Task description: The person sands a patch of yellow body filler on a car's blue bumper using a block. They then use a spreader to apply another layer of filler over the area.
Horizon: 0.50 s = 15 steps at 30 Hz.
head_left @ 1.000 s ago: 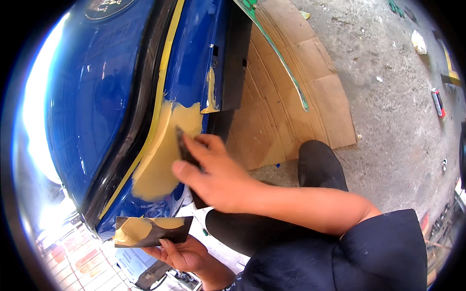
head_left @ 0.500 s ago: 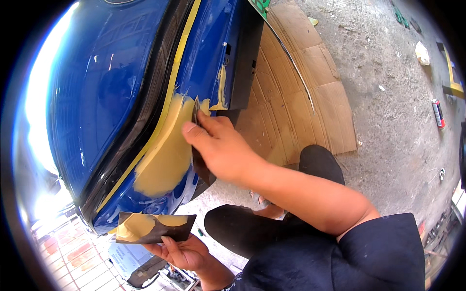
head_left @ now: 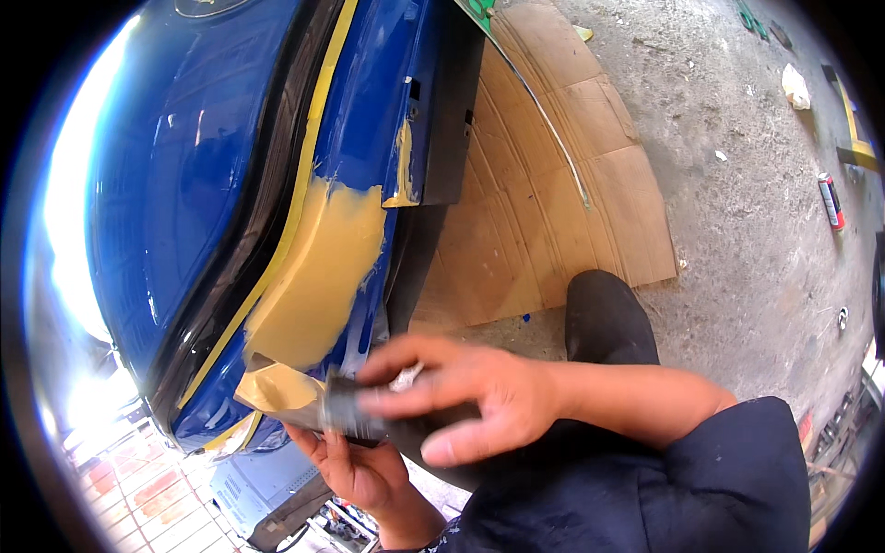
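My left hand grips a thin dark flat plate from below, with a mound of yellow-tan body filler on it. Just over the plate's right part is my right hand, smeared by motion, with a dark flat spreader at its fingertips. Beyond both hands, a broad smooth patch of filler covers the corner of a blue car body. Yellow masking tape runs along the patch's left side, beside a black trim strip.
A dark-edged panel edge with a smaller filler streak stands right of the patch. Flattened cardboard covers the concrete floor. A spray can and white scrap lie at right. My knee is near the cardboard.
My right hand has moved off the filler patch, down toward me, bringing the spreader to the plate. The whole patch now shows. The plate has shifted slightly right and up.
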{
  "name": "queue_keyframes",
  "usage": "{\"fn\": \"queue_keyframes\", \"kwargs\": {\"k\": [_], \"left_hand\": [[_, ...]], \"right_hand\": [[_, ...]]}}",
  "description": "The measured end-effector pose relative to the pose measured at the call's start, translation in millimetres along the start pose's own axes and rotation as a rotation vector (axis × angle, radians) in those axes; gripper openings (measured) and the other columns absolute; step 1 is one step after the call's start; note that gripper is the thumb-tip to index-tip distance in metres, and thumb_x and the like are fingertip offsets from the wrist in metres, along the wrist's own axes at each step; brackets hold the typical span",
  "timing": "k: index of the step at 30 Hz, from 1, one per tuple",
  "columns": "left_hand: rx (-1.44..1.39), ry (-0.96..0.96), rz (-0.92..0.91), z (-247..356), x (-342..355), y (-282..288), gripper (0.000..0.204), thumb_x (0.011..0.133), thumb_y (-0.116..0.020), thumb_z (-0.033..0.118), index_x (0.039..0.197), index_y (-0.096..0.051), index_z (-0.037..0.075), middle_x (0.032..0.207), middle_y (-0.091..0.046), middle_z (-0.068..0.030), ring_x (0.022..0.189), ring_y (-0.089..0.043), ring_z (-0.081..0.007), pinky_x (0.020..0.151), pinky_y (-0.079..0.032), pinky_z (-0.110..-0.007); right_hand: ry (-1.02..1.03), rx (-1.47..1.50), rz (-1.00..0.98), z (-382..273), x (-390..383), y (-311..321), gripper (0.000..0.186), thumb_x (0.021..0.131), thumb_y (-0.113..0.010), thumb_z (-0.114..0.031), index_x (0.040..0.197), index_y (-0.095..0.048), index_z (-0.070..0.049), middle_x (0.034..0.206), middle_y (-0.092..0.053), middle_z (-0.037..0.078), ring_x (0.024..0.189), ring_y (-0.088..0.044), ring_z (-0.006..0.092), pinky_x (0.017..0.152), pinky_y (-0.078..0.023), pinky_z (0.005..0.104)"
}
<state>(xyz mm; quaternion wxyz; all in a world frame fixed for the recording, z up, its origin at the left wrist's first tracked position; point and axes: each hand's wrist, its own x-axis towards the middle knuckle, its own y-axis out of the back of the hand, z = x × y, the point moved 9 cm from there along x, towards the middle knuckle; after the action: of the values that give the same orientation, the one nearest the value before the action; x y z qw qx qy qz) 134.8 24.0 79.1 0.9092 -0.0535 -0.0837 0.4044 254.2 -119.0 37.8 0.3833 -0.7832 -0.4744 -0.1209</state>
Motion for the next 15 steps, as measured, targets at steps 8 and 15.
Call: {"fn": "queue_keyframes", "kwargs": {"k": [8,15], "left_hand": [[0.066,-0.1,0.006,17,0,0,0.05,0.095,-0.043,0.002,0.143,-0.03,0.007,0.141,-0.041,-0.0142,0.127,-0.044,-0.0265,0.107,-0.035,-0.044],[0.061,-0.146,0.066,21,-5,14,0.052,0.095,-0.043,0.003,0.145,-0.027,0.008,0.142,-0.04,-0.0146,0.128,-0.042,-0.0268,0.108,-0.034,-0.044]], "right_hand": [[-0.228,-0.331,0.278,61,-21,38,0.054,0.085,-0.065,-0.026,0.134,-0.05,-0.009,0.134,-0.045,0.016,0.118,-0.047,0.0281,0.099,-0.038,0.0385],[-0.662,0.684,0.673,87,0,69,0.062,0.089,-0.054,-0.049,0.138,-0.039,-0.012,0.112,-0.054,0.004,0.098,-0.055,0.0193,0.08,-0.051,0.0354]]}}
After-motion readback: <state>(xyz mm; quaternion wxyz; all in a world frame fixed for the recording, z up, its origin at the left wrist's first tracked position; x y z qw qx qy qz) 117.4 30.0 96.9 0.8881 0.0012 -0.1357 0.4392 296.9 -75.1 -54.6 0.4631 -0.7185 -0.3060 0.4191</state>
